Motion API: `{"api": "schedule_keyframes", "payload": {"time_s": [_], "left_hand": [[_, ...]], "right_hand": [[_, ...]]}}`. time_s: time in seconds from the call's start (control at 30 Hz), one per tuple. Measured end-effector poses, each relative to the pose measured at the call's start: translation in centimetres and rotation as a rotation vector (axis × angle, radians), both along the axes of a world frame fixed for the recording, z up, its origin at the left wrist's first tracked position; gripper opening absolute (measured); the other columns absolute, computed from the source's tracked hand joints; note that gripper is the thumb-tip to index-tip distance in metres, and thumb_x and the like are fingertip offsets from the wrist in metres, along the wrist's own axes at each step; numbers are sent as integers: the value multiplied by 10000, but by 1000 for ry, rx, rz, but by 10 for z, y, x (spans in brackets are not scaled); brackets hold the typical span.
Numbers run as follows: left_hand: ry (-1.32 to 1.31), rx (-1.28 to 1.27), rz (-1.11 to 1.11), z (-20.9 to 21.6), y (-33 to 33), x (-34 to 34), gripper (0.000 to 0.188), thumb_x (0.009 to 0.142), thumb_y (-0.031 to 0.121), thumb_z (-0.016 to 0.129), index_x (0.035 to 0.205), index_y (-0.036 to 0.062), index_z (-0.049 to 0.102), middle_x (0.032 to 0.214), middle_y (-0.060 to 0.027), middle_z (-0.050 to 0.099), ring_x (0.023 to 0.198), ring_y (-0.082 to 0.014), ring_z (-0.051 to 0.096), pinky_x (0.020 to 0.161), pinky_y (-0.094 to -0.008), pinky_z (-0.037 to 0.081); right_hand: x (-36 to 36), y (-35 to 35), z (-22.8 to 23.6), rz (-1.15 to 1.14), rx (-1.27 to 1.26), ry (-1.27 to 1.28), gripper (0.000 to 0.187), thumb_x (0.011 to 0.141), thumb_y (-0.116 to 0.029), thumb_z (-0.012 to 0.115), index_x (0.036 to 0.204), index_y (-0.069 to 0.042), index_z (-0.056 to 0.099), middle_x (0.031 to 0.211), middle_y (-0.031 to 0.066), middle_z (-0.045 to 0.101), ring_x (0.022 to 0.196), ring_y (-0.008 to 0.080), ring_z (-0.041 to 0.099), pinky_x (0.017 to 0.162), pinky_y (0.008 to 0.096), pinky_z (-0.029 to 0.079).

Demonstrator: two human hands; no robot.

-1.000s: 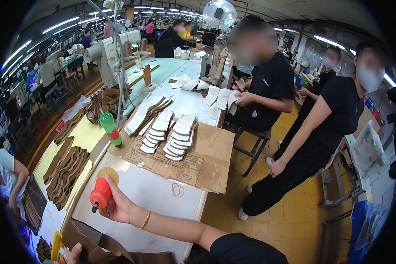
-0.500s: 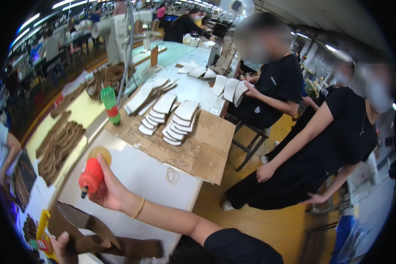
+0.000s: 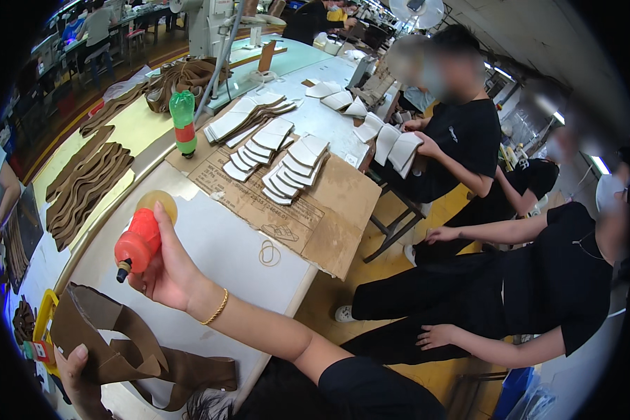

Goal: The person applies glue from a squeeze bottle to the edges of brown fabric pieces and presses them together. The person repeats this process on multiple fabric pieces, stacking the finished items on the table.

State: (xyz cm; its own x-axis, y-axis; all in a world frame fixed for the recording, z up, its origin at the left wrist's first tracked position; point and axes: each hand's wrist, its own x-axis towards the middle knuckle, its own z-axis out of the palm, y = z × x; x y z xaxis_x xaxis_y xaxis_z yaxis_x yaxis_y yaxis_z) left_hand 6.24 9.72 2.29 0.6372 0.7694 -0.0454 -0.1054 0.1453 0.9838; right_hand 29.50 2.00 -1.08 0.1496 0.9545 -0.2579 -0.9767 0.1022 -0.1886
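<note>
Your right hand point(image 3: 173, 274) grips red bottle point(image 3: 140, 239), middle left of frame; looks light, squeezable: hold round body. Your left hand point(image 3: 75, 374) pinches brown strip point(image 3: 91, 329), lower left; seems soft, bendy: hold edge.

My feed is bright: fluorescent tubes point(image 3: 598, 165) light the white tabletop point(image 3: 213, 255), while the upper-right ceiling point(image 3: 546, 38) falls dim. The fisheye bows straight edges into a black rim, fringed blue-violet at left. Blur smears the co-workers' heads point(image 3: 434, 66); the red squeeze bottle point(image 3: 138, 241) looks fairly sharp to me.
</note>
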Motion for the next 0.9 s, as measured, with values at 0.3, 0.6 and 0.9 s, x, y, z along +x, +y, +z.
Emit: {"api": "schedule_keyframes", "payload": {"time_s": [0.3,0.6,0.9], "left_hand": [[-1,0,22,-1,-5,4,690,679,242,669,1249,-4,367,1019,-96,513,895,-176,555,785,-301,480],[26,-7,-88,-7,2,0,692,716,248,649,1284,-11,352,1109,-114,505,1001,-196,533,878,-319,435],[71,45,-102,-16,6,-4,708,741,276,627,1316,-8,327,1166,-122,493,1070,-206,511,920,-329,416]], "right_hand": [[-1,-3,3,-27,-49,7,663,700,-766,497,913,-139,476,684,5,551,506,113,541,470,212,502],[0,-5,0,-20,-50,21,659,699,-766,499,902,-139,485,687,3,554,515,114,537,468,204,482],[-2,-4,-3,-2,-29,37,654,687,-772,509,868,-144,485,659,-4,542,490,115,527,459,206,476]]}}
